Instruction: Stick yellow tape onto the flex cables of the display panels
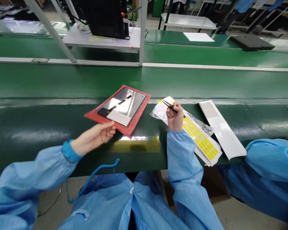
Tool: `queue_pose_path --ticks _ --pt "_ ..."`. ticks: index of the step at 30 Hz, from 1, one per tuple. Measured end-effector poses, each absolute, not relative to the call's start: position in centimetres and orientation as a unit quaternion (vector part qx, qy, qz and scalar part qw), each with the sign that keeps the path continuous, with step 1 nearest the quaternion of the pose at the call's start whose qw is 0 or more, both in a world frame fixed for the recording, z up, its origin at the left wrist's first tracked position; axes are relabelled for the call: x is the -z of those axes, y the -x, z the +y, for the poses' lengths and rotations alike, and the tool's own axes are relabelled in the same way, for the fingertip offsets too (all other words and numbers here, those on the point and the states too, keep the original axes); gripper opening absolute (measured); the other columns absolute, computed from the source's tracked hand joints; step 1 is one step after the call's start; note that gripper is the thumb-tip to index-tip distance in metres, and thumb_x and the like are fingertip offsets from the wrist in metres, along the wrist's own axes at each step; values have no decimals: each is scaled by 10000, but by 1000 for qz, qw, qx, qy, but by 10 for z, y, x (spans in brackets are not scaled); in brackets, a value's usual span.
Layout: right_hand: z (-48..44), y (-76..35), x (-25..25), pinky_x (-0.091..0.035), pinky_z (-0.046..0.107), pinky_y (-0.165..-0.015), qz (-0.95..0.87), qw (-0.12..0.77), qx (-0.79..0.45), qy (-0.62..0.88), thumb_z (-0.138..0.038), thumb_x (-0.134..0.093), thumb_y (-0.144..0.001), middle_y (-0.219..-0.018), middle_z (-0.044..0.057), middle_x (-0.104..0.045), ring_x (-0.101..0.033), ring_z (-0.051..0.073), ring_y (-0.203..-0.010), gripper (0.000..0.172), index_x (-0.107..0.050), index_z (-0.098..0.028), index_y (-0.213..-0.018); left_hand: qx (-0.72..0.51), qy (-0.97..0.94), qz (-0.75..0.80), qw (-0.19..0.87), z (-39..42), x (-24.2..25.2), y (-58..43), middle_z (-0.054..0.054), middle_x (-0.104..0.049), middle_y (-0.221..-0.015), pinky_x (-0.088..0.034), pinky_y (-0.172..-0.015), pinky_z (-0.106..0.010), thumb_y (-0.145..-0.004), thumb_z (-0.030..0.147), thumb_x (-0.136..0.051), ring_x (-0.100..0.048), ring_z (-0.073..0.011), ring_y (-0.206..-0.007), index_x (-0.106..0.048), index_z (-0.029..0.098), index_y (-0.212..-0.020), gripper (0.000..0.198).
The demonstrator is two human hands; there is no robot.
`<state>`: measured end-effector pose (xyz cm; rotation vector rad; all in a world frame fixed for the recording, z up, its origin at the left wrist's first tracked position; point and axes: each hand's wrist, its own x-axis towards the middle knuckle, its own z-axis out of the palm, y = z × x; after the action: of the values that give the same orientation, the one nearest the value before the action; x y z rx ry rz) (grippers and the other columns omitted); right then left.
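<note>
1. The right hand pinches thin black tweezers at one o'clock. They are light and stiff.
2. The left hand is half open and seems to touch a red foam pad at eleven o'clock.
3. The shiny panel on it looks thin and easy to break: hold its edges.

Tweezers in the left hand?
No, the tweezers are pinched in the right hand, while the left hand is at the edge of a red foam pad.

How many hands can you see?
2. The left hand is at the edge of the red foam pad; the right hand holds tweezers above yellow label sheets. A co-worker's hands may be hidden.
</note>
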<state>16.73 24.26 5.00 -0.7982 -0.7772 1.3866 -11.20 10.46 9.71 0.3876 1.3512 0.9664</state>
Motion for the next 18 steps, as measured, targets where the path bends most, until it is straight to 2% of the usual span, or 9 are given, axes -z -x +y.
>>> queue_pose_path --ticks 2,5,9,12,14,16,18 --pt "222 -163 -55 -161 166 -381 -375 623 -588 354 -272 -580 -637 -483 -61 -549 -245 49 -375 130 -483 -229 -711 -408 -61 576 706 71 -89 93 -83 -615 -761 -522 -567 -151 -927 61 -559 -575 -75 -613 -599 53 -803 131" --pt "182 -155 -60 -174 182 -393 -407 598 -580 374 -251 -573 -662 -480 -62 -523 -317 61 -384 92 -497 -227 -707 -403 52 533 742 44 -74 63 -83 -609 -738 -506 -552 -129 -930 57 -563 -557 -57 -583 -633 37 -740 203" --pt "131 -146 -62 -181 197 -393 -412 572 -583 404 -201 -570 -654 -479 -59 -516 -333 68 -384 56 -531 -220 -691 -422 113 492 753 34 -56 30 -64 -603 -697 -482 -510 -117 -962 56 -491 -542 -42 -540 -641 35 -691 310" --pt "104 -142 -57 -188 207 -390 -414 556 -576 433 -194 -575 -660 -512 -47 -559 -326 73 -385 55 -542 -220 -696 -420 123 469 767 24 -44 16 -71 -659 -774 -512 -566 -117 -974 79 -492 -594 -49 -584 -683 52 -784 270" --pt "92 -139 -51 -201 214 -390 -424 541 -570 451 -198 -573 -673 -520 -45 -571 -332 79 -383 53 -545 -224 -708 -393 75 417 816 11 -38 15 -91 -688 -823 -513 -567 -129 -1008 163 -455 -618 -65 -594 -705 68 -892 291" --pt "82 -134 -42 -238 222 -400 -440 519 -567 464 -197 -573 -689 -535 -43 -587 -367 88 -390 52 -550 -225 -726 -350 -56 354 865 -5 -37 19 -113 -694 -798 -487 -516 -153 -1028 284 -418 -621 -94 -566 -704 76 -924 369" --pt "75 -128 -33 -289 230 -422 -458 492 -567 477 -195 -580 -706 -544 -46 -583 -424 100 -412 51 -553 -226 -735 -359 -245 370 821 -18 -37 28 -97 -682 -731 -472 -515 -173 -1018 346 -436 -614 -109 -560 -695 92 -878 389"
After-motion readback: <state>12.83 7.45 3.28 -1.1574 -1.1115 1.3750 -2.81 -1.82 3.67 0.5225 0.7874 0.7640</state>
